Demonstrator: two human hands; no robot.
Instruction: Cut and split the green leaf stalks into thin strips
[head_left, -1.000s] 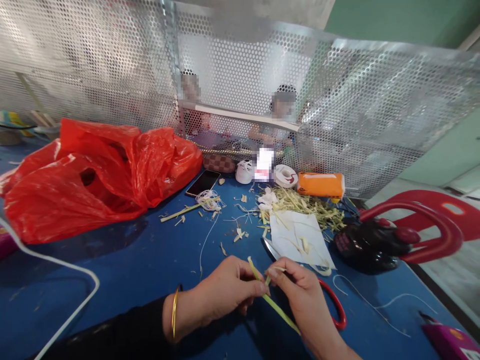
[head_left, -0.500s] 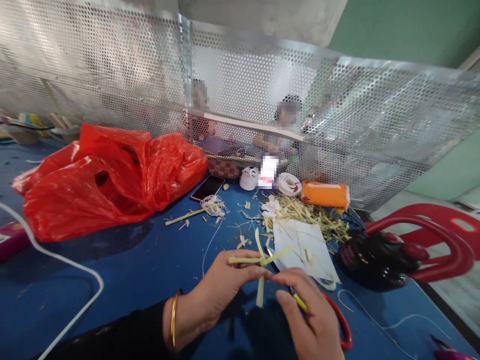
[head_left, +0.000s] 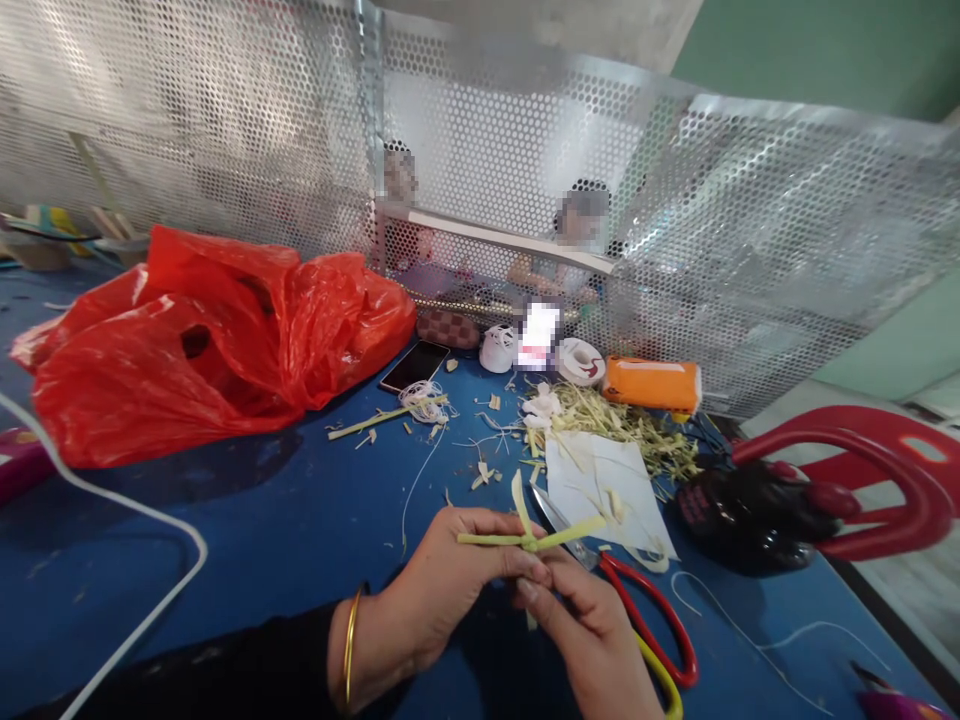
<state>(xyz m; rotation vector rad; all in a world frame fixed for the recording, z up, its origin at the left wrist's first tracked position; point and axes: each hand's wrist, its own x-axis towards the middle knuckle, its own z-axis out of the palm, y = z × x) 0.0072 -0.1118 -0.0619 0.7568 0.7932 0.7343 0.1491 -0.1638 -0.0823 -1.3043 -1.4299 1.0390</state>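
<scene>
My left hand (head_left: pixel 469 560) pinches a small cross of pale green leaf strips (head_left: pixel 529 543) between thumb and fingers. Three arms of the cross stick out to the left, up and right from a knot in the middle. My right hand (head_left: pixel 581 615) is closed too, its thumb and fingertips pressed on the strip that points down, which they mostly cover. Both hands' fingertips meet just below the knot. Beside my right hand lies a pair of scissors (head_left: pixel 660 610) with red and yellow handles, its blades pointing away from me.
A red plastic bag (head_left: pixel 225 340) covers the back left, near a dark phone (head_left: pixel 415 366). Leaf scraps (head_left: pixel 622 425), white paper (head_left: pixel 604 490), a ribbon roll (head_left: pixel 580 361) and an orange packet (head_left: pixel 652 384) lie behind. A dark motor-like device (head_left: pixel 750 520) stands right. People sit behind a perforated metal screen (head_left: pixel 480 130).
My right hand has moved left and closed on the lower strip, beside my left fingertips. More of the scissors now shows. The view has shifted slightly.
</scene>
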